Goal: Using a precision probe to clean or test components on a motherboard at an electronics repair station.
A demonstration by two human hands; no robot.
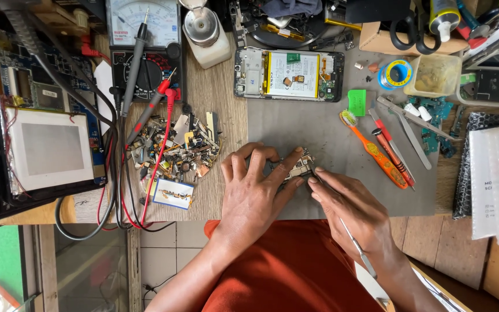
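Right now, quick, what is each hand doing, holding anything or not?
Left hand: closed, fingers pinning a small circuit board to the grey mat.
Right hand: closed on a thin metal tool, tip at the board.

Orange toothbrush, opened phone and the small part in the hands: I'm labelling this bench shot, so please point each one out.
orange toothbrush (378, 156), head view, middle of its handle.
opened phone (293, 74), head view, on its pale battery.
small part (297, 167), head view, metal piece between the fingertips of both hands.

Small circuit board (297, 166) on mat (319, 130), opened phone (289, 74) behind, scrap heap (177, 147) left, toothbrush (375, 150) right.
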